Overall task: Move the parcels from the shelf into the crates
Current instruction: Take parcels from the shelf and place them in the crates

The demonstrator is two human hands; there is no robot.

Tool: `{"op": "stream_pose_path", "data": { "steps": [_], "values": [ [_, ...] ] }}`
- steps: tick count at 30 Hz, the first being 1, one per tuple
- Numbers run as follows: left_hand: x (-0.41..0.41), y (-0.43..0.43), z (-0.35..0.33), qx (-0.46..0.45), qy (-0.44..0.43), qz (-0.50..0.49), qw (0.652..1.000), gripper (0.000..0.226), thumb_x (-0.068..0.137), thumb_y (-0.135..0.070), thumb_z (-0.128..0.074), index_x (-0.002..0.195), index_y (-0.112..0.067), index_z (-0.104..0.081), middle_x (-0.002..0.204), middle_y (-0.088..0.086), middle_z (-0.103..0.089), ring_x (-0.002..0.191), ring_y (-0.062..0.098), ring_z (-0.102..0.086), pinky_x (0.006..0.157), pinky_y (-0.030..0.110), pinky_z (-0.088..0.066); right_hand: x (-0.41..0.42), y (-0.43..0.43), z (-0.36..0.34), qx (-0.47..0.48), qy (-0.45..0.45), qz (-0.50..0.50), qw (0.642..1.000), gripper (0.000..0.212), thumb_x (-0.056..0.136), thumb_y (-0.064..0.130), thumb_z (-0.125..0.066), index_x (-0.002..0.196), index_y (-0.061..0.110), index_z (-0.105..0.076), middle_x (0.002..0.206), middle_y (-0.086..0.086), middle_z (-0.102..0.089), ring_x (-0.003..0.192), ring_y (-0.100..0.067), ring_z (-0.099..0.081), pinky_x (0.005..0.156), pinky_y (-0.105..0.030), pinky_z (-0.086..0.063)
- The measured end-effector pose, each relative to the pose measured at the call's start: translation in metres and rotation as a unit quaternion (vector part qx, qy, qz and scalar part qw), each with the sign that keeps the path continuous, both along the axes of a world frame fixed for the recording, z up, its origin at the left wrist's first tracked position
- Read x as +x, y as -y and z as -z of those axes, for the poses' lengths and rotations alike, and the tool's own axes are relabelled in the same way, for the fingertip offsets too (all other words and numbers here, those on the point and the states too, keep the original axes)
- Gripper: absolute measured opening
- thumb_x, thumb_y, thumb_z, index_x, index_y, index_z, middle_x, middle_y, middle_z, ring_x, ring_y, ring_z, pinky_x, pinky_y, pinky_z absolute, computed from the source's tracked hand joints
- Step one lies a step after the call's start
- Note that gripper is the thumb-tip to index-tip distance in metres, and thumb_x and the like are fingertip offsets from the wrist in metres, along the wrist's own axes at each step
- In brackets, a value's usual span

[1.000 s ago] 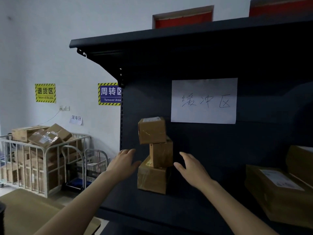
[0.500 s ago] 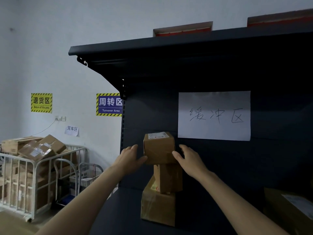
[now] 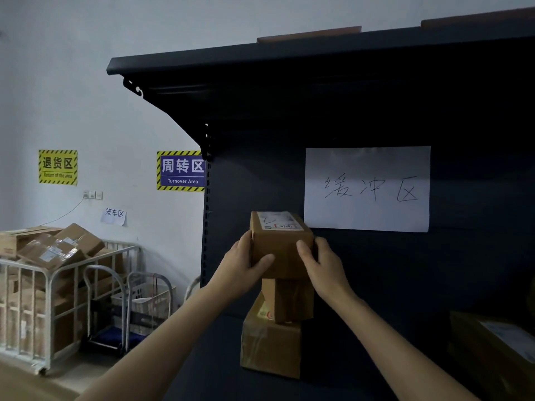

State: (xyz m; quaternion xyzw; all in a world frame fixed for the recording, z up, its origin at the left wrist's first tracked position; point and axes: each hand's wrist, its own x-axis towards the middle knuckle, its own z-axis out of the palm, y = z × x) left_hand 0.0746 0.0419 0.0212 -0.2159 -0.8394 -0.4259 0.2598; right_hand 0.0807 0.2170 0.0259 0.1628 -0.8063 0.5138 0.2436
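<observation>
Three brown cardboard parcels stand stacked on the dark shelf point(image 3: 202, 357). The top parcel point(image 3: 282, 244) carries a white label on its upper face. My left hand point(image 3: 243, 264) grips its left side with the thumb across the front. My right hand point(image 3: 321, 261) grips its right side, thumb on the front too. Below it sit a middle parcel point(image 3: 289, 301) and a larger bottom parcel point(image 3: 270, 347). No crate is in view.
Another large parcel point(image 3: 498, 348) lies on the shelf at the far right. A white paper sign point(image 3: 367, 188) hangs on the shelf's back panel. To the left, a metal cage cart point(image 3: 43, 299) full of boxes and a hand trolley point(image 3: 115, 314) stand by the wall.
Both hands have risen from beside the lower parcels and closed round the top parcel's sides. The view has shifted upward and closer to the stack.
</observation>
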Motion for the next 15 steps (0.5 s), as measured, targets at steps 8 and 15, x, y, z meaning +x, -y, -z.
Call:
{"op": "stream_pose_path", "data": {
  "steps": [8, 15],
  "values": [
    [0.046, -0.055, 0.044, 0.15, -0.002, 0.074, 0.986, 0.017, 0.085, -0.045, -0.047, 0.099, -0.039, -0.041, 0.107, -0.021, -0.055, 0.102, -0.001, -0.057, 0.076, 0.018, -0.054, 0.061, -0.044, 0.059, -0.111, -0.048, 0.064, 0.991, 0.006, 0.091, 0.031, -0.05, 0.09, 0.026, -0.046, 0.095, 0.011, -0.056, 0.087, -0.001, -0.057, 0.061, -0.006, -0.047],
    [0.05, -0.113, 0.093, 0.117, 0.028, 0.117, 0.986, 0.018, 0.091, -0.022, -0.055, 0.104, -0.025, -0.042, 0.118, -0.02, -0.052, 0.106, -0.007, -0.053, 0.081, 0.005, -0.047, 0.087, -0.099, 0.11, -0.124, -0.018, 0.123, 0.984, 0.014, 0.089, 0.016, -0.058, 0.095, 0.023, -0.048, 0.095, 0.018, -0.057, 0.088, 0.005, -0.057, 0.066, -0.003, -0.046]
  ]
}}
